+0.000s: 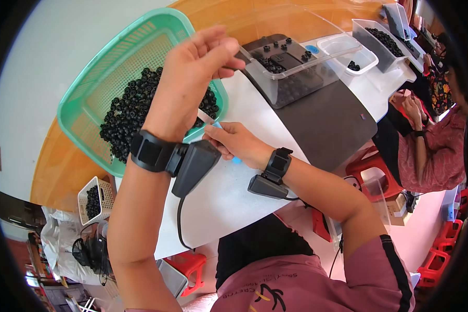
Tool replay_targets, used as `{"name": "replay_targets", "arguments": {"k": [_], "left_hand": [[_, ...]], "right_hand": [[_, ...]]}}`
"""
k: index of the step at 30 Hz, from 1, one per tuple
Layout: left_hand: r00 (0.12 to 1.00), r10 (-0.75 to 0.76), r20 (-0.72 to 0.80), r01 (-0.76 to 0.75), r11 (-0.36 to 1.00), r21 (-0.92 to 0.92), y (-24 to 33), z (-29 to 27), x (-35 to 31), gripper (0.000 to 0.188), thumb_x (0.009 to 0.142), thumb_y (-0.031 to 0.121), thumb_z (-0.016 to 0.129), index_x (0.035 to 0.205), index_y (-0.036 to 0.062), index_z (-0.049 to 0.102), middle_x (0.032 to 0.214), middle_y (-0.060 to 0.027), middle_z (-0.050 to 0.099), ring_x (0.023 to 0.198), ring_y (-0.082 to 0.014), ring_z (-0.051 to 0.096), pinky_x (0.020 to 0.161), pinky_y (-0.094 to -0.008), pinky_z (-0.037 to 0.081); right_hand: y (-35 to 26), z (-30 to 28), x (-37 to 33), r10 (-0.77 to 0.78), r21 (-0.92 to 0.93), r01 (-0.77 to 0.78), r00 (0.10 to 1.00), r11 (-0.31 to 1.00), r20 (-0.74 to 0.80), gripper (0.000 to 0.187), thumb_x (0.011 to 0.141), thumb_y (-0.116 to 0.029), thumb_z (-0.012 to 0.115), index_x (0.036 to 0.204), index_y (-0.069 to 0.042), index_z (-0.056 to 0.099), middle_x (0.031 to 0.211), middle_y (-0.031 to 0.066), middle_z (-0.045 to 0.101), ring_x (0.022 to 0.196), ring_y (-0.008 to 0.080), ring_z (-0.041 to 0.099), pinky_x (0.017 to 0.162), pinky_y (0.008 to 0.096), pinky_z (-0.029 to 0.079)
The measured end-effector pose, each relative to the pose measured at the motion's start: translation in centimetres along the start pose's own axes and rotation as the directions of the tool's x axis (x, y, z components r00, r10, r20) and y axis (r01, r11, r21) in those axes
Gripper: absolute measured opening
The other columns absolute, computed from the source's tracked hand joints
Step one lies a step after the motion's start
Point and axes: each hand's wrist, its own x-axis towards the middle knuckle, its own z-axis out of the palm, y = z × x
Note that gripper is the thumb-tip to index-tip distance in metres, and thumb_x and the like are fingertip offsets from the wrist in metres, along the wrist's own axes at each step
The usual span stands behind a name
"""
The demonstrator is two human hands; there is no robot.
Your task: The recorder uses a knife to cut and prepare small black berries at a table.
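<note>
My left hand (208, 54) is raised above the right side of a green plastic basket (78, 117), close to a clear plastic box (291, 86). Its fingers are loosely bent and apart, with nothing visible in them. Heaped in the basket are many small black round parts (130, 112) with holes, which look like rubber or plastic. Below the left hand, my right hand (244, 145) is closed around the blue handle of a small knife (207, 117). The blade points up and left, near the basket's rim. Several black parts lie in the clear box and on a dark lid-like piece in it.
Beneath the clear box lies a dark mat (327, 125) on the white table (218, 192). Farther right stand a white tub (369, 60) and a clear bin (385, 44) of black parts. A white basket (106, 200) is at left. Another person (431, 151) sits at right, beside red stools (374, 169).
</note>
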Motion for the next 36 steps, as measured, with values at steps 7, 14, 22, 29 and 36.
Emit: {"name": "replay_targets", "arguments": {"k": [7,14,22,29,36], "left_hand": [[0.992,-0.095,-0.088,0.118,0.943,0.310,0.7,-5.0,-5.1,0.032,0.093,0.021,0.062,0.117,-0.0004,0.061,0.106,-0.0075,0.066,0.086,-0.0122,0.062,0.076,-0.0238,0.047],[0.912,-0.267,-0.310,0.394,0.776,0.493,-6.6,-15.7,-16.1,0.013,0.091,0.014,0.063,0.095,0.0021,0.065,0.082,-0.0006,0.065,0.075,-0.0080,0.059,0.070,-0.0234,0.045],[0.926,-0.178,-0.334,0.366,0.646,0.670,-10.3,-13.6,-19.2,0.015,0.082,0.003,0.069,0.094,0.0026,0.060,0.081,-0.0011,0.060,0.075,-0.0094,0.056,0.065,-0.0249,0.046],[0.959,-0.108,-0.262,0.279,0.526,0.804,-9.6,-12.8,-19.6,0.019,0.079,0.003,0.070,0.095,0.0026,0.060,0.084,-0.0043,0.061,0.070,-0.0130,0.056,0.060,-0.0269,0.044],[0.965,-0.080,-0.249,0.253,0.531,0.809,-9.5,-12.6,-19.7,0.018,0.079,0.002,0.070,0.094,-0.0002,0.062,0.087,-0.0076,0.062,0.067,-0.0160,0.057,0.059,-0.0290,0.044]], "right_hand": [[-0.6,0.4,-0.5,0.013,-0.045,-0.016,0.998,0.999,-0.065,0.034,0.098,-0.035,0.056,0.096,-0.001,0.059,0.074,-0.0017,0.048,0.052,0.0053,0.038,0.046,0.0213,0.030],[-0.6,1.3,-0.4,0.042,-0.067,-0.043,0.999,0.997,-0.015,0.032,0.099,-0.033,0.056,0.098,-0.002,0.059,0.075,-0.0041,0.047,0.052,0.0029,0.033,0.046,0.0207,0.026],[-0.6,0.8,-0.5,0.043,-0.075,-0.043,0.999,0.996,0.000,0.034,0.099,-0.035,0.055,0.098,-0.002,0.060,0.075,-0.0047,0.047,0.054,0.0028,0.035,0.048,0.0199,0.029],[-0.6,0.9,-0.5,0.037,-0.071,-0.037,0.999,0.997,-0.014,0.035,0.099,-0.034,0.056,0.101,0.001,0.059,0.076,-0.0029,0.047,0.052,0.0031,0.031,0.047,0.0214,0.026],[-0.4,0.8,-0.3,0.037,-0.086,-0.037,0.999,0.996,0.001,0.036,0.099,-0.035,0.055,0.101,0.001,0.059,0.077,-0.0025,0.048,0.052,0.0031,0.032,0.047,0.0214,0.027]]}}
